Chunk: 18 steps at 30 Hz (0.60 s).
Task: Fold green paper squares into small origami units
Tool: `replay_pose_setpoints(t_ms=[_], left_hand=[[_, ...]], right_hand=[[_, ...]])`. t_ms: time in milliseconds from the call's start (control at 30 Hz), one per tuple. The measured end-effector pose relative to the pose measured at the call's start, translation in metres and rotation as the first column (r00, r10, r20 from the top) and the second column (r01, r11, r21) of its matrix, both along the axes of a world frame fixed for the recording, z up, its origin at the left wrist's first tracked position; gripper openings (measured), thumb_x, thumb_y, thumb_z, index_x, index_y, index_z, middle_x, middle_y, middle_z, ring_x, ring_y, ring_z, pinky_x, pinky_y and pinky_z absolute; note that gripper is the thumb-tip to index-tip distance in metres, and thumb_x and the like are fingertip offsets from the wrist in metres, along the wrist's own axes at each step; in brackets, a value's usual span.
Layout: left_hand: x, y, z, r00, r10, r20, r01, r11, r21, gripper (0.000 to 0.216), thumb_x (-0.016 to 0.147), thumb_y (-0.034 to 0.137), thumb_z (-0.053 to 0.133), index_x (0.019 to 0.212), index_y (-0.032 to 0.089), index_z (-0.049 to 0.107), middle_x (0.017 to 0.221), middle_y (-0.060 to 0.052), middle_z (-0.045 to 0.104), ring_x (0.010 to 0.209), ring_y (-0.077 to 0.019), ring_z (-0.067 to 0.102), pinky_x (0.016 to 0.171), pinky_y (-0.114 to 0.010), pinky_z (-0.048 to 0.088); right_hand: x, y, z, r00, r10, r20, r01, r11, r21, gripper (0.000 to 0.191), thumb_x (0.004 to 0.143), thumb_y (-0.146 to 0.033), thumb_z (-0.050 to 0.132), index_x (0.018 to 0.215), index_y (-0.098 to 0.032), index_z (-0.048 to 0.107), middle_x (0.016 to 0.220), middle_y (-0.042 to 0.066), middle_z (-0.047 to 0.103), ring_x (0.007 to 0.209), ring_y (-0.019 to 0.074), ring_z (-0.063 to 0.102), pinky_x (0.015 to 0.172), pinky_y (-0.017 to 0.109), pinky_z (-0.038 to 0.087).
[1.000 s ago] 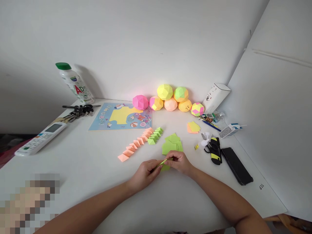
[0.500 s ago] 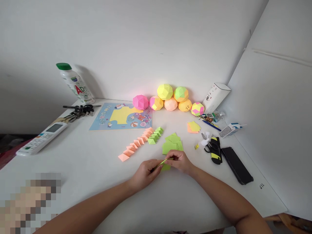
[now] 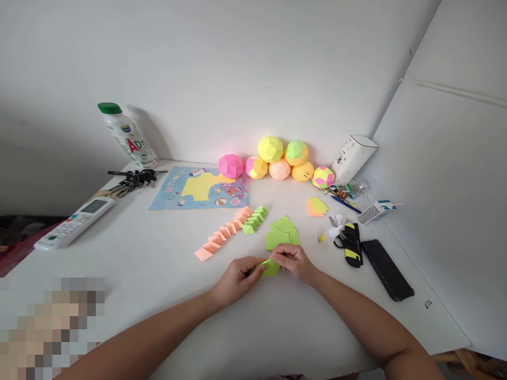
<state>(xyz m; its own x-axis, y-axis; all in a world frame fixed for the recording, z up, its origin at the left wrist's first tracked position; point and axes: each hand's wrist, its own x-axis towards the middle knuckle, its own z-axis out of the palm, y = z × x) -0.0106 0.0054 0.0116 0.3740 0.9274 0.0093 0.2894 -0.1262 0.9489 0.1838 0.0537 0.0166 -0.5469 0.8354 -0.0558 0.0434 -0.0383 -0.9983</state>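
Note:
Between my two hands is a small piece of green paper (image 3: pixel 271 268). My left hand (image 3: pixel 240 279) pinches its left side with thumb and fingers. With closed fingertips, my right hand (image 3: pixel 293 261) grips its upper right edge. Just beyond lie several loose green paper sheets (image 3: pixel 282 237), partly covered by my right hand. To the left stand a row of folded peach paper pieces (image 3: pixel 222 235) and a shorter row of folded green paper pieces (image 3: pixel 255 219).
Faceted paper balls (image 3: pixel 270 149) are stacked against the wall. A blue printed sheet (image 3: pixel 162 198), bottle (image 3: pixel 130 140), keys (image 3: pixel 137 179) and remote control (image 3: pixel 75 224) lie left. Scissors (image 3: pixel 339 241), a black-and-yellow cutter (image 3: pixel 352 245), a phone (image 3: pixel 388 270) and yellow-orange paper (image 3: pixel 317 206) lie right.
The green paper in my hands has turned, so more of its face shows between them. My hands stay in nearly the same place. The whole view has shifted slightly.

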Motion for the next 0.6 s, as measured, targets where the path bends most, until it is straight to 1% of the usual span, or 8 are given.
replay_pose_setpoints(t_ms=[100,200,267,333,400,467,533,600], left_hand=[[0.0,0.0,0.001,0.999,0.009,0.041,-0.007,0.999,-0.033,0.038,0.089,0.04,0.042,0.107,0.017,0.067,0.084,-0.005,0.069,0.076,-0.0184,0.059,0.068,-0.027,0.049],[0.0,0.0,0.003,0.998,0.021,0.056,-0.018,0.998,-0.056,0.038,0.088,0.04,0.044,0.105,0.017,0.068,0.084,-0.005,0.07,0.076,-0.0188,0.06,0.069,-0.028,0.049],[0.001,0.0,0.004,0.998,0.029,0.061,-0.024,0.996,-0.081,0.036,0.086,0.04,0.047,0.103,0.016,0.068,0.086,-0.005,0.07,0.076,-0.0185,0.059,0.067,-0.028,0.049],[0.001,0.0,0.003,0.995,0.041,0.088,-0.029,0.991,-0.132,0.036,0.083,0.039,0.052,0.105,0.015,0.066,0.087,-0.006,0.069,0.071,-0.0168,0.058,0.062,-0.026,0.048],[0.001,-0.001,0.001,0.99,0.067,0.122,-0.042,0.98,-0.195,0.039,0.081,0.039,0.056,0.11,0.014,0.063,0.08,-0.006,0.067,0.062,-0.0138,0.055,0.054,-0.024,0.045],[0.001,-0.001,-0.002,0.983,0.101,0.156,-0.061,0.968,-0.242,0.043,0.08,0.041,0.057,0.114,0.014,0.059,0.07,-0.002,0.063,0.054,-0.0109,0.05,0.048,-0.021,0.042],[0.001,0.0,-0.004,0.976,0.129,0.176,-0.077,0.959,-0.274,0.044,0.08,0.042,0.057,0.113,0.014,0.059,0.063,0.001,0.058,0.05,-0.0089,0.045,0.044,-0.02,0.038],[0.002,0.0,-0.004,0.972,0.131,0.193,-0.071,0.954,-0.29,0.042,0.079,0.044,0.057,0.109,0.014,0.06,0.059,0.003,0.053,0.046,-0.0074,0.04,0.041,-0.019,0.034]], right_hand=[[0.001,-0.002,0.001,1.0,0.007,0.019,-0.007,1.0,0.003,0.035,0.083,-0.048,0.054,0.076,-0.015,0.063,0.062,-0.001,0.05,0.052,0.009,0.042,0.049,0.023,0.036],[0.0,-0.004,-0.003,1.0,0.004,0.026,-0.004,1.0,0.028,0.029,0.081,-0.045,0.058,0.087,-0.017,0.064,0.067,0.0,0.053,0.056,0.0101,0.046,0.052,0.023,0.039],[-0.001,-0.005,-0.007,0.999,0.005,0.043,-0.008,0.998,0.068,0.026,0.079,-0.041,0.063,0.086,-0.016,0.064,0.071,0.001,0.057,0.06,0.011,0.049,0.055,0.023,0.041],[-0.002,-0.006,-0.009,0.998,-0.018,0.064,0.014,0.997,0.077,0.024,0.079,-0.04,0.062,0.081,-0.016,0.063,0.07,0.002,0.058,0.058,0.0107,0.049,0.053,0.023,0.041],[-0.003,-0.006,-0.009,0.995,-0.066,0.078,0.062,0.997,0.049,0.025,0.08,-0.041,0.061,0.079,-0.016,0.062,0.065,0.0,0.055,0.053,0.0096,0.046,0.048,0.022,0.04],[-0.003,-0.006,-0.009,0.993,-0.092,0.08,0.089,0.995,0.04,0.026,0.081,-0.042,0.06,0.079,-0.017,0.059,0.063,-0.001,0.052,0.049,0.0089,0.044,0.045,0.022,0.04],[-0.003,-0.006,-0.009,0.993,-0.09,0.077,0.082,0.992,0.095,0.025,0.081,-0.043,0.059,0.078,-0.017,0.058,0.067,-0.001,0.052,0.05,0.0087,0.045,0.045,0.022,0.041],[-0.004,-0.006,-0.01,0.994,-0.078,0.082,0.061,0.979,0.193,0.024,0.081,-0.042,0.06,0.08,-0.018,0.059,0.073,0.001,0.055,0.052,0.0089,0.046,0.047,0.022,0.042]])
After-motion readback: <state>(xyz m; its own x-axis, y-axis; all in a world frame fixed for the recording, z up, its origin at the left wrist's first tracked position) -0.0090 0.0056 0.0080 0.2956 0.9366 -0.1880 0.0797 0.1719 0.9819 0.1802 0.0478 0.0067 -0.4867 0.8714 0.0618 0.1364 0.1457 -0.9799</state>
